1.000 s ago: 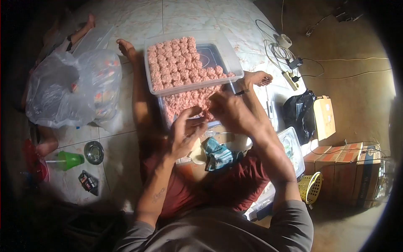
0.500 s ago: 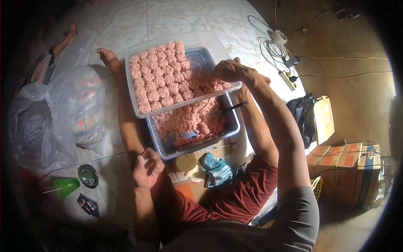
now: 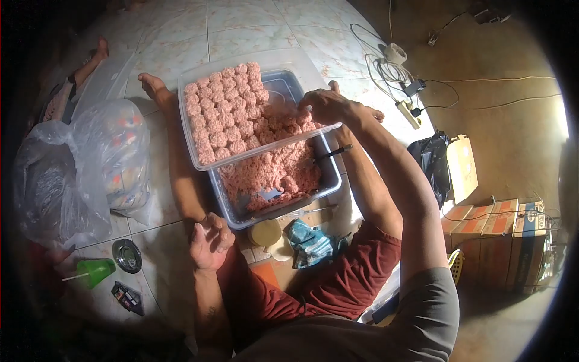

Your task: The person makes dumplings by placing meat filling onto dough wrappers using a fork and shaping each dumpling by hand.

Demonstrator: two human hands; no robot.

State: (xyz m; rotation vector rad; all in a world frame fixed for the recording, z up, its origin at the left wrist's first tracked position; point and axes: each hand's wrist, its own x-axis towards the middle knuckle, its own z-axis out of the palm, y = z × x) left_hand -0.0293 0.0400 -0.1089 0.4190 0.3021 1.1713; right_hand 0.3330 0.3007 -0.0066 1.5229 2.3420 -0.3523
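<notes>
A clear plastic tray (image 3: 278,155) rests across a blue-grey plastic tub (image 3: 335,175). Rows of raw minced meat balls (image 3: 226,111) fill much of the tray. Loose minced meat (image 3: 265,172) lies in the tub, where a black-handled utensil (image 3: 333,154) leans over the right rim. My right hand (image 3: 325,107) is at the tray's right side, its bent fingers down by the meat balls there; what is between the fingertips is hidden. Held palm up over my thigh, my left hand (image 3: 212,242) has loosely curled fingers apart and nothing in it.
In front of me lie a blue cloth (image 3: 310,241) and a round yellowish lid or jar (image 3: 265,232). Plastic bags (image 3: 114,157), a green cup (image 3: 96,271) and a dark glass dish (image 3: 126,256) are on the left. Cables with a power strip (image 3: 409,114) and cardboard boxes (image 3: 494,241) stand right.
My right hand has moved slightly left and its fingers have lowered toward the meat balls in the tray. The left hand stays in place. The whole view has shifted slightly.
</notes>
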